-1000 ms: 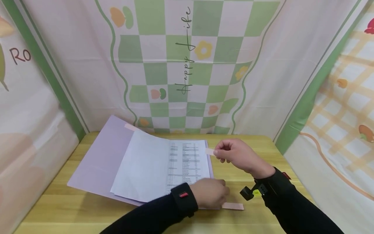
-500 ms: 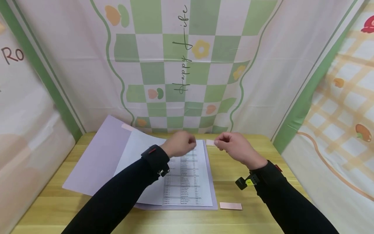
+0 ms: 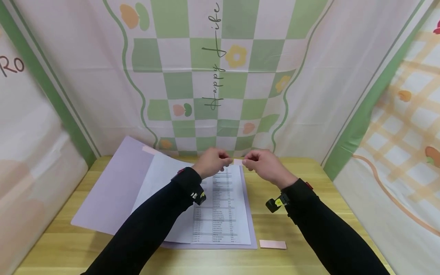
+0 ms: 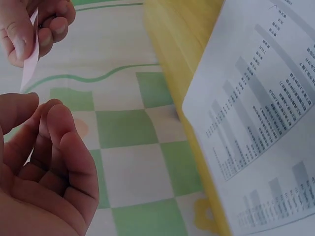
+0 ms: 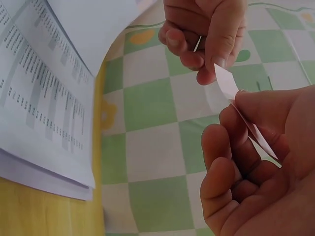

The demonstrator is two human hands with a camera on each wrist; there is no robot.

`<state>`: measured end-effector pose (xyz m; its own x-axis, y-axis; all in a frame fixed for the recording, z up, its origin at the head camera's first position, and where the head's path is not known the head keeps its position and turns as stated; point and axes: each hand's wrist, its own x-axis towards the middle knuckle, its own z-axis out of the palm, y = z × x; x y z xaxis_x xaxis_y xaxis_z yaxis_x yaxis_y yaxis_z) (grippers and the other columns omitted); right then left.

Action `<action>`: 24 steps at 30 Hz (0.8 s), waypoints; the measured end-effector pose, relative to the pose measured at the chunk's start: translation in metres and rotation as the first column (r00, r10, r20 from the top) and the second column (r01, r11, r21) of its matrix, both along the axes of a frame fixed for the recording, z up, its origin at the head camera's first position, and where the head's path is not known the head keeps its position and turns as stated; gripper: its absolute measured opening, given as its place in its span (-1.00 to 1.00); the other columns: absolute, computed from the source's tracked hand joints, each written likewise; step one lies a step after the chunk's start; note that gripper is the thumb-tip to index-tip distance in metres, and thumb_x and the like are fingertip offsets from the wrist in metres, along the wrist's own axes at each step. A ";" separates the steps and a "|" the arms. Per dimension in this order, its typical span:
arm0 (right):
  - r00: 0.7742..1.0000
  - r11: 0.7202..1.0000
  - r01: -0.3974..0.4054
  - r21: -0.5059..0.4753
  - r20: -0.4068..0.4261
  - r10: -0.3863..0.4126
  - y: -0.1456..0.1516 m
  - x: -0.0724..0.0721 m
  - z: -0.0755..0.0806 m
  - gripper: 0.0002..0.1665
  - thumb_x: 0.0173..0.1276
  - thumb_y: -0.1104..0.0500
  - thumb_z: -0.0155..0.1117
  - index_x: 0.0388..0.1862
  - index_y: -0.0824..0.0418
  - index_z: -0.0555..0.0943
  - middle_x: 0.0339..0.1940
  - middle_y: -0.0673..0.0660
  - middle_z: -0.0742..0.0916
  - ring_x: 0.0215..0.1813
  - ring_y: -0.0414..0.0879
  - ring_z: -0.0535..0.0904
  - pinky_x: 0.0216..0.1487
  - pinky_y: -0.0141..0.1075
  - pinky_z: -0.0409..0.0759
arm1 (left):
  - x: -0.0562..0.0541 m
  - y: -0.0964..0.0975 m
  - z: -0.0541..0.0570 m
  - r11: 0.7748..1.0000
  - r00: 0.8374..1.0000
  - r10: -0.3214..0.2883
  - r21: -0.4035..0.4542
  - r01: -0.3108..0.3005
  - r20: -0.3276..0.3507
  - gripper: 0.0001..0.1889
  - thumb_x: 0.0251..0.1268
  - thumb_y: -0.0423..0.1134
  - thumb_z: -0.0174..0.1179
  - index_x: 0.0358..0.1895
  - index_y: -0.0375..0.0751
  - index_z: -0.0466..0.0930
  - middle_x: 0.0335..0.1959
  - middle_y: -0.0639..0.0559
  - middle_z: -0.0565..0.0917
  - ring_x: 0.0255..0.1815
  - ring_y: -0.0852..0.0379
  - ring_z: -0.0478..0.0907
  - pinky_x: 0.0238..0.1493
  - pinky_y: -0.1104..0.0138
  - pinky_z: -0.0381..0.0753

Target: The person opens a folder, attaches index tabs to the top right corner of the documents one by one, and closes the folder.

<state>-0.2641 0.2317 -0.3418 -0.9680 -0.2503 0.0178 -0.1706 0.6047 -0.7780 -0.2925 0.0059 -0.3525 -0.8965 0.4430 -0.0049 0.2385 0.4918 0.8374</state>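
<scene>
My right hand (image 3: pixel 266 166) pinches a pink sticky note strip (image 5: pixel 226 83) between thumb and forefinger above the table's far side. The strip's free end points at my left hand (image 3: pixel 212 162), which is raised over the top of the printed page (image 3: pixel 223 206). In the left wrist view, the left thumb and curled fingers (image 4: pixel 64 123) stand apart with nothing between them, close to the strip's tip. The page lies in a lilac folder (image 3: pixel 113 183), opened to the left with a blank sheet turned over. Another pink strip (image 3: pixel 150 150) sits on the cover's top edge.
A small pink sticky note pad (image 3: pixel 272 244) lies on the wooden table (image 3: pixel 295 229), right of the folder's lower corner. A patterned cloth (image 3: pixel 237 88) hangs behind the table, and more cloth stands at both sides.
My left hand has moved from beside the pink pad up to the page's top. The right hand has carried its strip upward and left, so both hands are now close together.
</scene>
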 end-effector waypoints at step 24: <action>0.987 0.999 0.051 -0.010 0.155 -0.049 -0.002 -0.039 -0.029 -0.79 0.50 0.07 0.22 -0.18 0.21 0.59 -0.21 0.18 0.68 -0.16 0.12 0.63 -0.24 -0.15 0.50 | -0.027 0.020 -0.026 0.992 0.985 0.102 0.060 -0.111 0.138 -0.76 0.46 -0.19 0.13 -0.21 -0.28 0.70 -0.34 -0.02 0.64 -0.35 0.04 0.60 -0.29 0.25 0.52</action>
